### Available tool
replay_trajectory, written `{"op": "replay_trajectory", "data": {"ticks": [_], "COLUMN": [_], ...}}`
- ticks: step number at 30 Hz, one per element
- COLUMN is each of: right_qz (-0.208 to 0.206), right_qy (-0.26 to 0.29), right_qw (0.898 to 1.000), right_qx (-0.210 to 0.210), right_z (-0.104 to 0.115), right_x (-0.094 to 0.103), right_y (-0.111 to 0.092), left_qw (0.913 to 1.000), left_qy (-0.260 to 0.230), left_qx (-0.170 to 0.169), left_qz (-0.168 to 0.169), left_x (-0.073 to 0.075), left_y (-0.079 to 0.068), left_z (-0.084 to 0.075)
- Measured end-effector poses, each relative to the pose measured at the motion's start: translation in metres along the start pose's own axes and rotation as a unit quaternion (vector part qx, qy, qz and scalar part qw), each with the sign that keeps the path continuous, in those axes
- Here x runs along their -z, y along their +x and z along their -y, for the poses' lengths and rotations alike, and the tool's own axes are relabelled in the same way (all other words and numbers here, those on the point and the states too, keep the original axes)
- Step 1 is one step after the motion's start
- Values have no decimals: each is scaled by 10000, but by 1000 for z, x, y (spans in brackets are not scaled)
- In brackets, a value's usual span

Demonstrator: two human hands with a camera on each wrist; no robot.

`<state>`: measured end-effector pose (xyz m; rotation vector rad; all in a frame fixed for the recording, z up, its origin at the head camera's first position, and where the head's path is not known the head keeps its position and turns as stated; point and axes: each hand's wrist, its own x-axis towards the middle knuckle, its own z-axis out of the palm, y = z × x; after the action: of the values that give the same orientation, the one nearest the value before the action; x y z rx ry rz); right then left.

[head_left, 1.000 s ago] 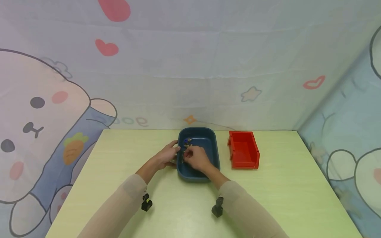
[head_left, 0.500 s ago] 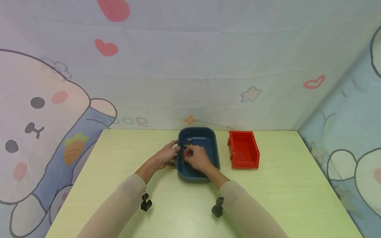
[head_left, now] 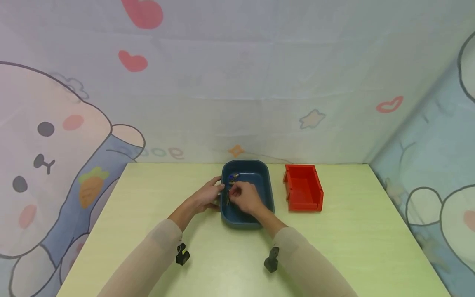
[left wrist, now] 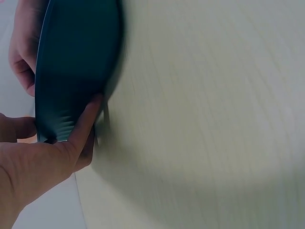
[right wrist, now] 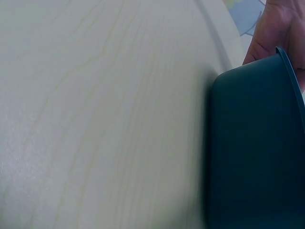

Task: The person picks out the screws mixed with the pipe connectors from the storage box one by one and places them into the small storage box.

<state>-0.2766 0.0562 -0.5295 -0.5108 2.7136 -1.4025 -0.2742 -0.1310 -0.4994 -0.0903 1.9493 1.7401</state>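
A dark blue bin [head_left: 261, 181] stands at the back middle of the table. My left hand [head_left: 205, 196] grips its left side; in the left wrist view the thumb lies at the rim and the fingers are against the outer wall [left wrist: 76, 62]. My right hand [head_left: 246, 196] reaches inside with curled fingers, pinching a thin metallic piece [head_left: 228, 200] near the left inner wall; its kind is too small to tell. Just beyond those fingertips lie small blue and brass-coloured metal pieces [head_left: 233, 177]. The right wrist view shows the bin's outer wall [right wrist: 259, 138].
A red open-front storage bin [head_left: 304, 192] stands to the right of the blue one. The pale wooden table [head_left: 352, 247] ends at a printed cloth backdrop [head_left: 222, 74]. Black camera mounts [head_left: 271, 260] hang at both sleeves.
Both hands and both bins keep almost the same places. The right fingers shift slightly, and the thin metallic piece under them shows a little more.
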Motion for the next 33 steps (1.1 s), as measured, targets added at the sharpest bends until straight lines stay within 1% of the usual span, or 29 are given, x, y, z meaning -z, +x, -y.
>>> {"op": "replay_trajectory", "data": {"ticks": [8, 15, 21, 26, 33], "right_qz": [14, -64, -14, -7, 82], "right_qy": [54, 24, -15, -84, -253], "right_qw": [10000, 10000, 10000, 9998, 9991], "right_qx": [13, 42, 62, 153, 324], "right_z": [1, 3, 3, 2, 0], "right_x": [-1, 0, -2, -3, -2], "right_y": [1, 1, 0, 0, 0], "left_qw": [10000, 9999, 9998, 9998, 9996], "left_qy": [-52, -67, -24, 27, 94], "left_qx": [-17, -42, 60, 67, 46], "left_qz": [-49, -90, -186, -163, -253], "left_x": [-1, -2, -3, -3, -6], "left_y": [-1, -2, -3, -1, 1], "left_z": [2, 0, 2, 3, 2]}}
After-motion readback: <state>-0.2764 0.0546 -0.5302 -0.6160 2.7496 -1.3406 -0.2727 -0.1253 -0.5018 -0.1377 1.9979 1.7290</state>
